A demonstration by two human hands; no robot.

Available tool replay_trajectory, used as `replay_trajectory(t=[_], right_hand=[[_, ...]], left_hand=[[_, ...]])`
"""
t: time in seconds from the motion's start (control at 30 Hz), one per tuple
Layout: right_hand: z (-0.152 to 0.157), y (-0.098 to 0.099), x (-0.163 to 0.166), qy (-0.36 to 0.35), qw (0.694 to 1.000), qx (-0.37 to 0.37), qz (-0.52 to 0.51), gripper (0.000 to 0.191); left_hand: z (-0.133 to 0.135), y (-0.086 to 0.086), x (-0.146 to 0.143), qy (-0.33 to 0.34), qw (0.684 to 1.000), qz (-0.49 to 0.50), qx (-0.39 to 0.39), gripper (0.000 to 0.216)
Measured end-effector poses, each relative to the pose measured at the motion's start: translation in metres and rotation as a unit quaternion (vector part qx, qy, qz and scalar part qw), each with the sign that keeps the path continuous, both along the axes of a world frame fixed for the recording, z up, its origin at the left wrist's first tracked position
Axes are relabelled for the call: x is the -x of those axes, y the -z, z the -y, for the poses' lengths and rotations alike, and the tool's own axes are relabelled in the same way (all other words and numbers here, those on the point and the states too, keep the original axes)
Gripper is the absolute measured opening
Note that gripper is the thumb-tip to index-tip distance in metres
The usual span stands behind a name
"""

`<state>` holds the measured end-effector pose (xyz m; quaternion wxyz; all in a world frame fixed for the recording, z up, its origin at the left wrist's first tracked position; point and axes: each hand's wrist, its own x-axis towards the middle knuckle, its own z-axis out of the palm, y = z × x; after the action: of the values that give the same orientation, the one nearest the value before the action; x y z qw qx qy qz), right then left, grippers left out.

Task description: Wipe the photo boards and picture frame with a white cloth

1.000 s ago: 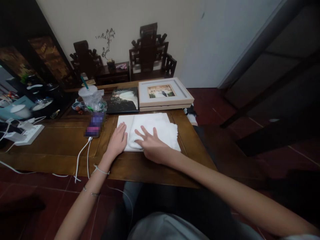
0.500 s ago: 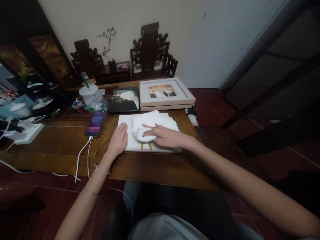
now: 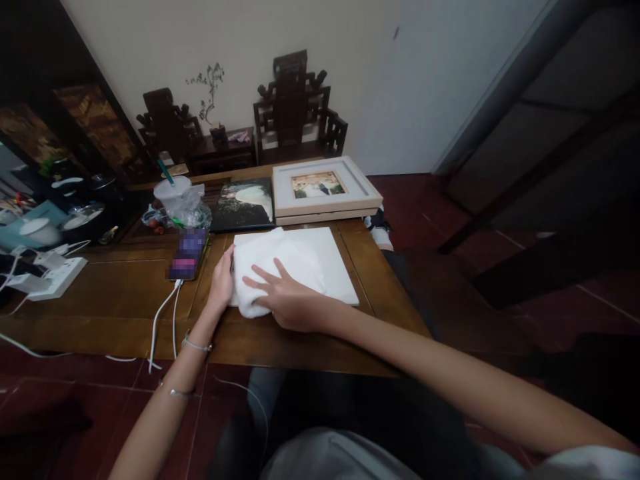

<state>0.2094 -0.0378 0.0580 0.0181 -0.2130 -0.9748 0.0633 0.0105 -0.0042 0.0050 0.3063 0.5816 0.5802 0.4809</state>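
A flat white board [image 3: 340, 273] lies on the wooden table in front of me. A white cloth [image 3: 260, 257], fluffy and loosely bunched, covers its left half and hangs slightly over the near edge. My right hand [image 3: 290, 300] presses this cloth down, fingers spread over it and the thumb hidden. At the board's left edge, my left hand [image 3: 223, 280] is turned on its side and holds the rim, its fingers close together and partly hidden. The cloth touches or nearly touches the left fingertips.
Behind the board are a framed picture [image 3: 325, 190] and a dark photo panel [image 3: 244, 203]. To the left lie a phone [image 3: 189, 253] with white cables, a cup [image 3: 173, 190] with a straw and crumpled plastic, and a power strip [image 3: 55, 277]. The table's [image 3: 310, 350] front edge is close to me.
My right hand has swept the cloth leftward and nearer to me across the board. My left hand has gone from lying flat on the board to its left edge.
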Motion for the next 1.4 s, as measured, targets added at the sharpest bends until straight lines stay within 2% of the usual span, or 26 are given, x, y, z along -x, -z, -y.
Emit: replay_trajectory(t=[0.07, 0.13, 0.27, 0.43, 0.53, 0.6, 0.67, 0.77, 0.83, 0.93, 1.1, 1.27, 1.4], right_hand=[[0.009, -0.004, -0.016, -0.042, 0.999, 0.016, -0.007, 0.047], [0.011, -0.01, -0.032, -0.056, 0.997, 0.051, -0.014, 0.049], [-0.003, -0.018, -0.048, 0.009, 0.994, 0.105, -0.027, 0.056], [-0.031, -0.012, -0.022, 0.142, 0.988, 0.043, -0.035, 0.058], [-0.034, -0.003, 0.008, 0.179, 0.984, -0.003, -0.015, 0.055], [-0.029, 0.0, 0.022, 0.159, 0.987, -0.016, 0.0, 0.053], [-0.022, 0.0, 0.026, 0.104, 0.994, -0.016, 0.003, 0.053], [-0.011, -0.006, 0.013, 0.023, 1.0, 0.005, -0.007, 0.05], [-0.007, -0.012, -0.003, -0.007, 0.999, 0.034, -0.023, 0.048], [-0.009, -0.018, -0.026, 0.01, 0.995, 0.078, -0.054, 0.049], [-0.035, -0.019, -0.042, 0.104, 0.98, 0.117, -0.126, 0.041], [-0.067, -0.033, -0.016, 0.167, 0.961, 0.147, -0.162, 0.039], [-0.085, -0.043, 0.021, 0.157, 0.972, 0.126, -0.124, 0.041]], left_hand=[[0.003, -0.001, -0.003, -0.018, 0.999, -0.043, -0.006, 0.056], [0.007, -0.002, -0.007, -0.021, 0.996, -0.086, -0.019, 0.057], [0.01, -0.001, -0.011, 0.011, 0.986, -0.162, -0.041, 0.061], [0.013, -0.001, -0.011, 0.044, 0.978, -0.194, -0.059, 0.061], [0.016, -0.004, -0.011, 0.07, 0.974, -0.202, -0.075, 0.063], [0.017, -0.006, -0.01, 0.084, 0.972, -0.202, -0.084, 0.066], [0.018, -0.008, -0.01, 0.083, 0.973, -0.193, -0.094, 0.067], [0.019, -0.008, -0.009, 0.069, 0.975, -0.182, -0.108, 0.065], [0.018, -0.007, -0.009, 0.061, 0.975, -0.184, -0.11, 0.065], [0.016, -0.003, -0.01, 0.058, 0.973, -0.203, -0.095, 0.061], [0.012, 0.004, -0.01, 0.071, 0.955, -0.28, -0.069, 0.049], [0.01, 0.004, -0.01, 0.073, 0.941, -0.321, -0.077, 0.045], [0.01, 0.003, -0.008, 0.068, 0.939, -0.325, -0.087, 0.043]])
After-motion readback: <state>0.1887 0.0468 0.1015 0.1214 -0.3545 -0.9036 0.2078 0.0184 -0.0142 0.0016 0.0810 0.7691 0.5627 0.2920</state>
